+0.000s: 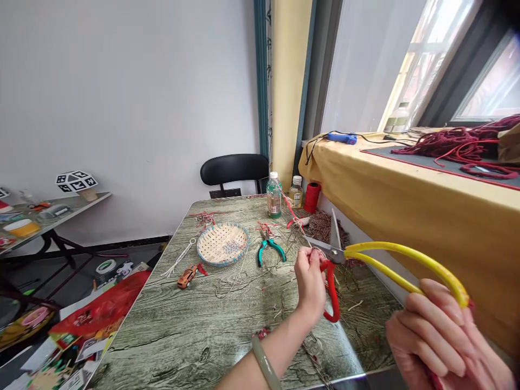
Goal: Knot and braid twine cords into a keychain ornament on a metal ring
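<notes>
My right hand [439, 330] grips the yellow handle of a large pair of scissors [335, 252]. The blades are spread apart, and the red handle loop hangs below the pivot. My left hand [311, 281] is closed, thumb and fingers pinching a thin cord [301, 230] right beside the blades. From there the cord runs up toward a green-labelled bottle [274, 197]. Whether a blade touches the cord, I cannot tell. Teal-handled pliers [271, 250] lie to the left of my left hand. A woven basket [211, 246] holding small beads sits farther left.
A toy car [188, 276] and a knotted white cord piece [181, 257] lie left. At the back stand a second bottle [296, 192] and a red thread spool [312, 197]. Brown cord [325, 226] is heaped beside a yellow-draped table [349, 200]. A black chair [234, 168] stands behind.
</notes>
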`<state>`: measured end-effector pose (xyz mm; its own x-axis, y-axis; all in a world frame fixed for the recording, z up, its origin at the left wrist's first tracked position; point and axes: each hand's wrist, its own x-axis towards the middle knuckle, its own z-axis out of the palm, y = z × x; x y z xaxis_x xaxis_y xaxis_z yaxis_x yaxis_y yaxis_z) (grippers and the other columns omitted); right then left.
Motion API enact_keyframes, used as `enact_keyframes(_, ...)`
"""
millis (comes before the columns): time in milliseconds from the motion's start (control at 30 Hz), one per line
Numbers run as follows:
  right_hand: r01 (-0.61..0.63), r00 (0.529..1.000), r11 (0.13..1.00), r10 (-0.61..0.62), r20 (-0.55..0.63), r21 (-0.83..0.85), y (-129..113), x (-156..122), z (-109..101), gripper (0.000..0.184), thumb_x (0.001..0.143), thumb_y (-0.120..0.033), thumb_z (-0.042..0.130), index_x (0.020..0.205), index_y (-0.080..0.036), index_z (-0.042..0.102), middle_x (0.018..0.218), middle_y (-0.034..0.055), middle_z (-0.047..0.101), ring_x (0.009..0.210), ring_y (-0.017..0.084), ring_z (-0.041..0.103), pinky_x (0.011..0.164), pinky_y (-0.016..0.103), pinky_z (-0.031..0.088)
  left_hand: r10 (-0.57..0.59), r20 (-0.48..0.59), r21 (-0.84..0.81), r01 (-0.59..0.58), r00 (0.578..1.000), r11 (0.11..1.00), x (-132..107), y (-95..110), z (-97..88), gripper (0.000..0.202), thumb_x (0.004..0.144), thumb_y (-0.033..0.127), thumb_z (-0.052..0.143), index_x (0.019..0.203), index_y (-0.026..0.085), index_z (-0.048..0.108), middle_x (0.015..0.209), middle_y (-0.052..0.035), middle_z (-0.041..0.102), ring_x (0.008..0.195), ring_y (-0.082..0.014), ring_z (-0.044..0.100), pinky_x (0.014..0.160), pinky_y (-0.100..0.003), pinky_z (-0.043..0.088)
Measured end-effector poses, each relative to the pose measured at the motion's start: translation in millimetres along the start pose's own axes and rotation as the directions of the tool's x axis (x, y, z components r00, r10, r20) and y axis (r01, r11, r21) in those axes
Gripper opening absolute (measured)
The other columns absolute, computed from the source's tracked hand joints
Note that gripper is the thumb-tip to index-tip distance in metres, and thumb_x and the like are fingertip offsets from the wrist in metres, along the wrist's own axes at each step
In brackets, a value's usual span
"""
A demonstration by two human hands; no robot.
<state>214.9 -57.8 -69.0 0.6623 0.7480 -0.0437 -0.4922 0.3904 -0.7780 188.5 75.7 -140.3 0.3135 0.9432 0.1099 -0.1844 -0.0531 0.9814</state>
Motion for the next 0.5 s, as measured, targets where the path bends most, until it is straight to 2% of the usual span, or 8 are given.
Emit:
enact_keyframes(67,0.034,0.999,0.996,-0.033,-0.013,0.084,4,3,3,0.026,0.083,-0.039,0.05,0.065,-0.022,0.043,0.052,-0.0104,0.007,0.039,0.006,-0.005,0.025,0.012,0.013,0.016,-0.04,0.02,-0.015,0.999,1.0,6,1,-1.2,0.017,0.087,0.028,0.033,0.076,0.019,0.041,0.065,0.0021,0.05,0.053,-0.0088,0.048,0.048,-0.017,0.039)
enact_keyframes(100,0.015,1.0,0.998,-0.015,-0.005,0.06,5,6,0,0.021,0.082,-0.036,0.053,0.068,-0.022,0.046,0.05,-0.0104,0.013,0.037,0.004,-0.001,0.025,0.012,0.014,0.028,-0.063,0.039,-0.025,0.998,0.999,11,1,-3.8,0.016,0.087,0.027,0.032,0.076,0.019,0.04,0.065,0.0022,0.048,0.054,-0.0088,0.047,0.049,-0.017,0.039)
enact_keyframes(133,-0.028,1.0,0.999,0.029,0.007,-0.025,6,10,-5,0.018,0.08,-0.038,0.054,0.072,-0.022,0.049,0.047,-0.0096,0.021,0.033,0.003,0.007,0.025,0.012,0.019,0.042,-0.084,0.064,-0.037,0.996,0.997,16,1,-7.9,0.016,0.087,0.025,0.032,0.075,0.019,0.04,0.065,0.0024,0.047,0.054,-0.0089,0.046,0.05,-0.017,0.039)
enact_keyframes(200,-0.106,0.993,0.942,0.114,0.008,-0.318,7,19,-20,0.02,0.078,-0.043,0.054,0.083,-0.024,0.055,0.05,-0.0041,0.043,0.036,0.007,0.037,0.031,0.015,0.035,0.082,-0.11,0.129,-0.067,0.991,0.989,27,2,-18.8,0.017,0.087,0.024,0.031,0.074,0.019,0.04,0.064,0.0026,0.047,0.053,-0.0091,0.045,0.05,-0.018,0.038)
enact_keyframes(267,-0.109,0.988,0.774,0.151,0.014,-0.624,7,30,-37,0.026,0.077,-0.046,0.051,0.089,-0.023,0.057,0.065,0.0031,0.06,0.061,0.018,0.058,0.049,0.023,0.048,0.139,-0.111,0.211,-0.114,0.984,0.971,37,6,-30.8,0.016,0.087,0.025,0.032,0.075,0.019,0.041,0.063,0.0029,0.046,0.054,-0.0098,0.044,0.051,-0.019,0.037)
enact_keyframes(333,-0.073,0.978,0.608,0.199,0.063,-0.79,8,43,-49,0.03,0.075,-0.048,0.049,0.085,-0.022,0.06,0.073,0.0062,0.065,0.074,0.023,0.061,0.061,0.029,0.05,0.208,-0.085,0.304,-0.173,0.974,0.937,42,11,-40.3,0.015,0.087,0.026,0.035,0.076,0.02,0.043,0.062,0.003,0.047,0.055,-0.0107,0.046,0.052,-0.02,0.036)
enact_keyframes(367,-0.064,0.969,0.56,0.233,0.083,-0.826,8,49,-52,0.031,0.074,-0.048,0.049,0.083,-0.021,0.06,0.071,0.0061,0.066,0.071,0.023,0.062,0.061,0.03,0.049,0.24,-0.062,0.352,-0.204,0.969,0.913,43,15,-43.2,0.014,0.087,0.026,0.036,0.076,0.02,0.044,0.062,0.003,0.048,0.055,-0.0112,0.047,0.052,-0.02,0.035)
enact_keyframes(500,-0.094,0.938,0.508,0.332,0.094,-0.856,16,65,-48,0.03,0.076,-0.043,0.045,0.083,-0.018,0.06,0.047,-0.0024,0.055,0.04,0.015,0.05,0.042,0.026,0.04,0.32,0.064,0.523,-0.305,0.945,0.796,38,23,-43.9,0.015,0.087,0.026,0.037,0.08,0.021,0.049,0.061,0.002,0.054,0.056,-0.0133,0.051,0.051,-0.022,0.033)
